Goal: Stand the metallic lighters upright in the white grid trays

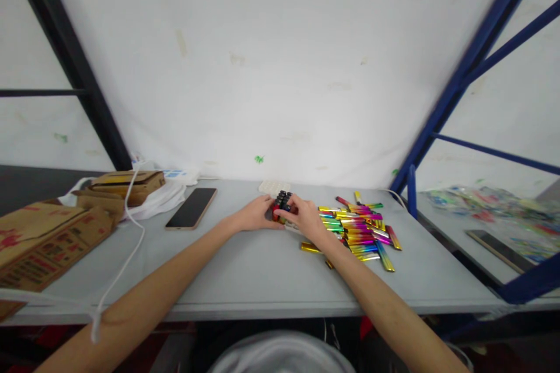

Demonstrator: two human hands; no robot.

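Note:
A tight cluster of what look like lighters (283,199), with black tops and some red and gold on the sides, stands upright on the grey table between my hands. My left hand (256,214) is closed around its left side. On the right, my right hand (304,215) has thumb and fingers closed at the cluster's top and side. The fingers hide part of it. Beside my right wrist lies a loose pile of shiny lighters (356,230) in gold, pink, green and blue.
A white gridded tray (274,187) rests near the wall. Left are a phone (191,208), cardboard boxes (56,239) and a white cable (125,268). A blue metal frame (437,111) borders the right side, with another phone (501,249) and plastic bags (485,207) beyond it.

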